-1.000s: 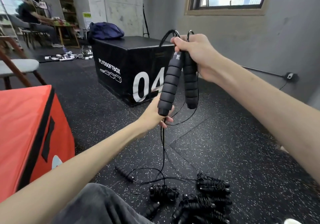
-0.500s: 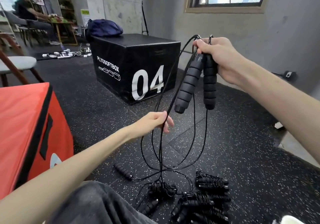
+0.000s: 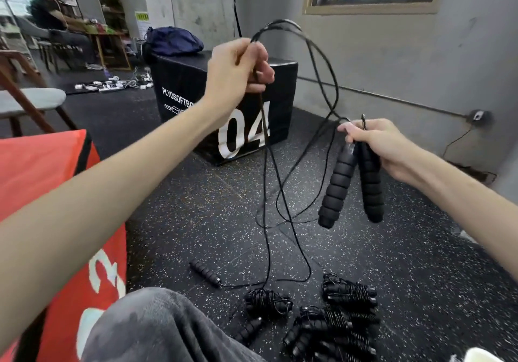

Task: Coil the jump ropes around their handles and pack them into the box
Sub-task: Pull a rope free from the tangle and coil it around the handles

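The left hand [image 3: 235, 75] is raised high toward 11 o'clock, fingers curled and pinching. The right hand [image 3: 375, 148] is lower, at 2 o'clock, fingers closed in a grip. Both forearms are stretched forward.

Black plyo box [image 3: 193, 86] marked "04" — navy bag [image 3: 173, 41] on top — beside wooden chair [image 3: 30, 100], speckled floor [image 3: 196, 207].
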